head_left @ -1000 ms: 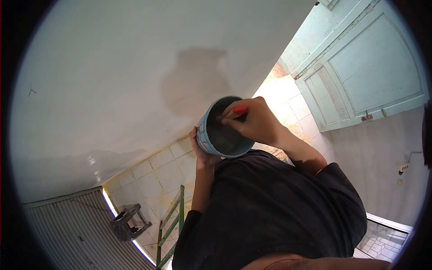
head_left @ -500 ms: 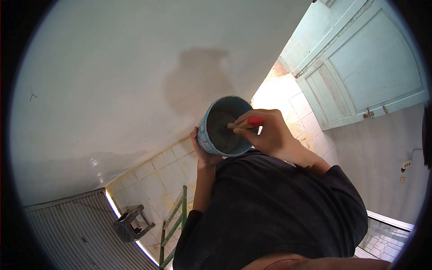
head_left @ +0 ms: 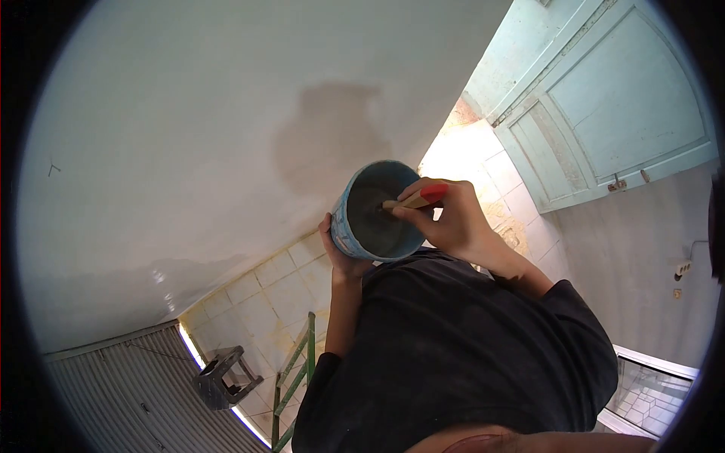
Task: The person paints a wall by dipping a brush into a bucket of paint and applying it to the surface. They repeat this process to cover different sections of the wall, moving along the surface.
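In front of my chest, my left hand [head_left: 346, 257] grips a blue bucket [head_left: 343, 230] around its lower left side. The bucket tilts so that its open mouth faces me, and its inside looks dark grey. My right hand [head_left: 453, 223] is closed on the wooden handle of a paintbrush [head_left: 411, 199], which has a red end. The brush points down into the bucket; its bristles are hidden in the dark inside.
A pale wall [head_left: 189, 151] rises close on the left, bearing the bucket's shadow. Below are floor tiles [head_left: 276, 268], a green metal ladder [head_left: 306, 362] and a dark stool [head_left: 226, 377] beside a corrugated shutter [head_left: 136, 392]. A light blue door [head_left: 627, 113] stands at upper right.
My right hand and the brush handle have shifted slightly up and to the right. My left hand and the bucket stay almost where they were.
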`<state>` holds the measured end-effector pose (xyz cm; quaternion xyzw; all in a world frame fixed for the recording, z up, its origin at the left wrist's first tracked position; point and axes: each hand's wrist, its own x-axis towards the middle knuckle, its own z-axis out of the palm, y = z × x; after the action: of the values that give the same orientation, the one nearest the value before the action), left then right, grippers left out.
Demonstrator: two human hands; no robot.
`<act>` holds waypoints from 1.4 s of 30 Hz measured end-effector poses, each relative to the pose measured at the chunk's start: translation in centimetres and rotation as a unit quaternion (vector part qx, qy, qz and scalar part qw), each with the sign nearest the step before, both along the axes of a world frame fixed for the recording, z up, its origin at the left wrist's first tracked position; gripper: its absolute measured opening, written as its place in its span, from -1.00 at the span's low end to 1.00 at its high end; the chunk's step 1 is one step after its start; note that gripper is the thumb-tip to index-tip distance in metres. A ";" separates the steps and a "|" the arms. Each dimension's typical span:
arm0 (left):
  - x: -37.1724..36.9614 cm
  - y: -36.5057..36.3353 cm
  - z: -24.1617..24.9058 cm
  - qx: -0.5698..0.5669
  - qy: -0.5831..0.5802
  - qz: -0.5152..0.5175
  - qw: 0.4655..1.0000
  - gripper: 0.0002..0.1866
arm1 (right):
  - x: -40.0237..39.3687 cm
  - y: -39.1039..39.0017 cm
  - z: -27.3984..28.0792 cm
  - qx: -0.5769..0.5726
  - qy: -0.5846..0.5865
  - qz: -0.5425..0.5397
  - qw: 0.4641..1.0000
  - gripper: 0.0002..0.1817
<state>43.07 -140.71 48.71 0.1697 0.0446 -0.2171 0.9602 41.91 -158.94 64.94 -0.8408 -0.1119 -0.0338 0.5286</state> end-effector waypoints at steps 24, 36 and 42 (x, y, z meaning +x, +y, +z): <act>-0.2 0.6 0.0 0.000 0.022 -0.006 1.000 -0.22 | 0.1 -0.2 -0.5 0.024 0.083 -0.079 0.993 -0.82; 0.1 1.3 -0.4 -0.030 0.021 -0.014 0.999 -0.22 | 0.2 1.2 -1.5 -0.017 -0.025 -0.045 0.999 -0.85; 0.0 1.9 -0.5 -0.011 0.030 -0.014 0.999 -0.21 | 0.3 1.6 -0.8 0.018 0.054 -0.102 0.993 -0.90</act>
<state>43.10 -138.82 48.25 0.1532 0.0684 -0.2361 0.9571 42.17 -157.37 64.16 -0.8386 0.0033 -0.0441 0.5430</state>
